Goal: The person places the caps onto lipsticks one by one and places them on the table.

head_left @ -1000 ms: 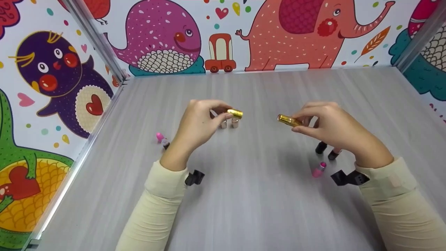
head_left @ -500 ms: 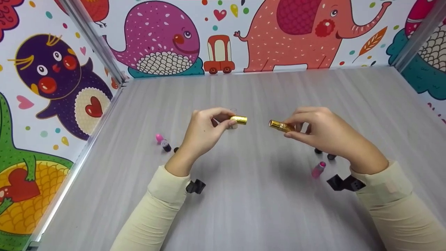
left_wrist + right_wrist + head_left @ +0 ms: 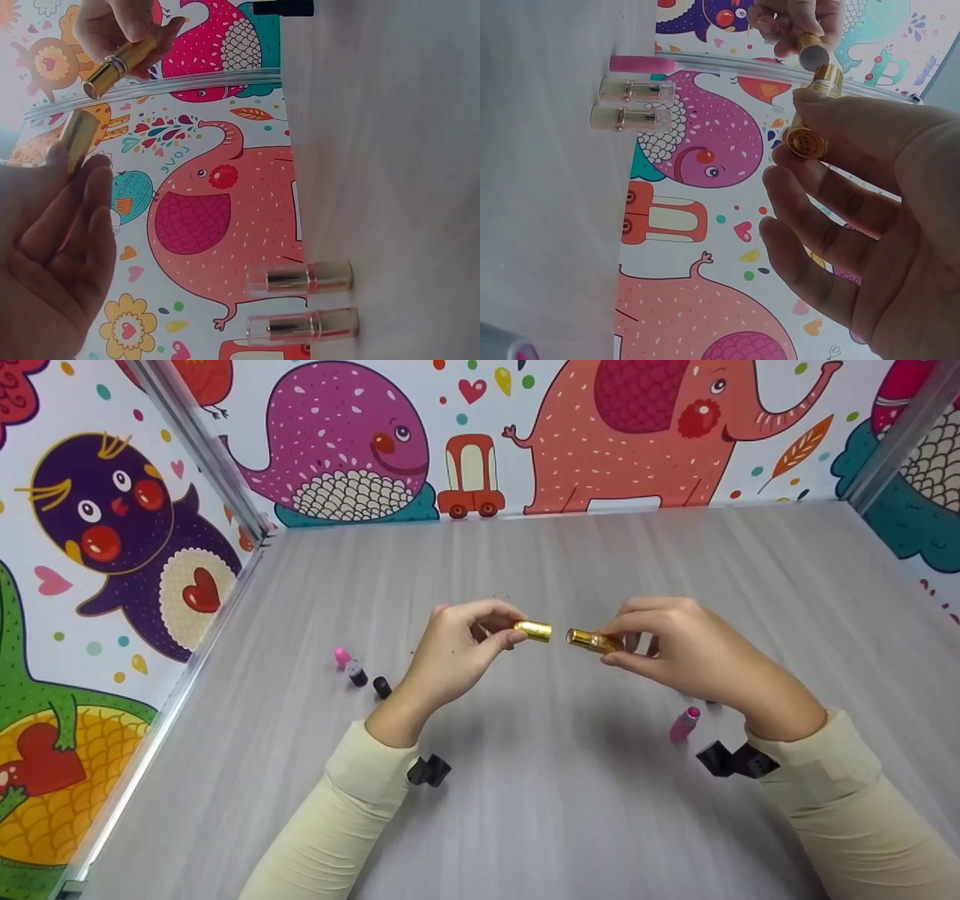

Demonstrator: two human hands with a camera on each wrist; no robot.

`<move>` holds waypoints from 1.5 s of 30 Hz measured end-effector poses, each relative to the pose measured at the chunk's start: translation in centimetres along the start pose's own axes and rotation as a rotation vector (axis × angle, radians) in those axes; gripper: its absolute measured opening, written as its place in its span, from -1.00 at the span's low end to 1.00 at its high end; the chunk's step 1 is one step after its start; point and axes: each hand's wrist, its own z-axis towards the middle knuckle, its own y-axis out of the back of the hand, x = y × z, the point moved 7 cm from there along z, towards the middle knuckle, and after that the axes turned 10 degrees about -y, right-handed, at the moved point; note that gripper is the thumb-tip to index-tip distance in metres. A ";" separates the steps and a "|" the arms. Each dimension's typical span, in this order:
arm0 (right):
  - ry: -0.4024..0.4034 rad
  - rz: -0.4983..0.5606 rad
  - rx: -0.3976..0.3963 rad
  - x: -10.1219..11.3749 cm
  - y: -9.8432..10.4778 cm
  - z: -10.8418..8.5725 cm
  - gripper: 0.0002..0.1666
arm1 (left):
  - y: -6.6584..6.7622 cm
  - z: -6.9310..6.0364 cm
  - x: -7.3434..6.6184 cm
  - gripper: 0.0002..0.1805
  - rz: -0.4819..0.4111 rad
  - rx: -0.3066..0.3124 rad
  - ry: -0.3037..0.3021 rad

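A left hand [image 3: 465, 656] pinches a gold cap [image 3: 537, 631]; the right hand [image 3: 686, 652] pinches a gold lipstick [image 3: 586, 640], ends facing, just apart, above a gray table [image 3: 525, 810]; nearby, a pink lipstick [image 3: 683, 726].

Frt ctr tabletop [image 3: 547, 817] free, pink lipstick [image 3: 684, 725] (R) obstructs

A pink lipstick [image 3: 683, 726] stands on the grey table [image 3: 540, 817] before a wall [image 3: 514, 424] picturing a whale [image 3: 337, 427] and elephant [image 3: 630, 465].
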 end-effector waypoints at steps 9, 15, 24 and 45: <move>0.015 0.001 0.026 0.5 -0.5 0.0 -0.68 | -0.8 0.0 -0.8 -0.87 0.009 0.024 -0.051; 0.028 -0.006 0.031 0.6 -0.7 0.0 -0.70 | -1.3 -0.1 -1.3 -0.88 0.026 0.045 -0.080; 0.067 0.009 -0.002 1.0 -0.6 -0.1 -0.69 | -1.7 -0.1 -1.4 -0.87 0.048 0.068 -0.120; 0.128 0.008 -0.078 1.8 -0.2 -0.3 -0.65 | -2.2 -0.2 -1.7 -0.85 0.050 0.110 -0.158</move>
